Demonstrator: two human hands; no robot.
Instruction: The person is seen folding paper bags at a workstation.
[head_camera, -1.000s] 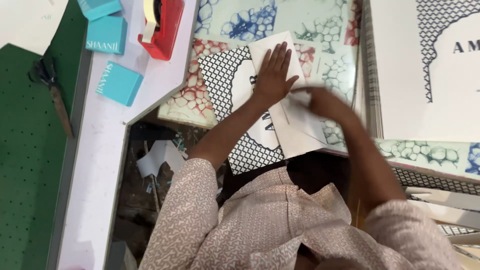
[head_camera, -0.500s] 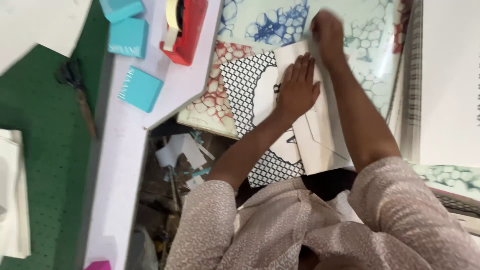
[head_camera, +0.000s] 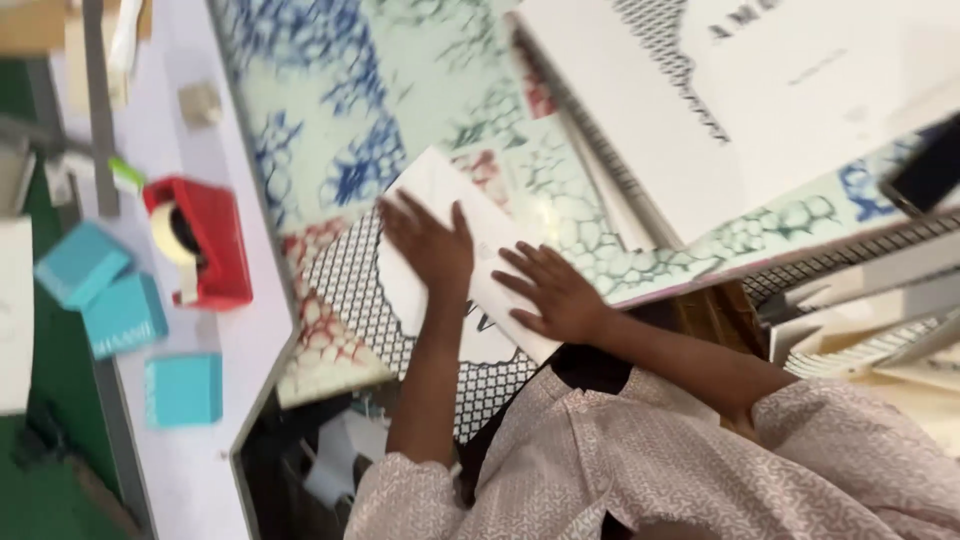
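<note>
White paper is what both hands rest on: the left hand (head_camera: 432, 243) lies flat with fingers spread on the upper part of a white sheet (head_camera: 470, 265), and the right hand (head_camera: 553, 293) presses flat on its lower right part, neither one clenched or gripping anything. The sheet lies on a card with a black-and-white mesh pattern (head_camera: 365, 290), which itself sits on a large marbled paper (head_camera: 330, 110) in pale green, blue and red that covers much of the counter (head_camera: 235, 300). Judging from the open palms, the sheet is already laid in place and is being smoothed or held down; whether it is stuck, and whether its edges line up with the card under it, cannot be told through the blur. Nothing in view shows it trimmed or folded, so any finishing seems left to do. To the left, well apart from the hands, stand a red tape dispenser (head_camera: 200, 245) and 3 turquoise boxes (head_camera: 185, 390). Up and to the right lies a large white printed board (head_camera: 800, 90) with the same mesh pattern at one corner, over a stack of similar boards (head_camera: 870, 300).
</note>
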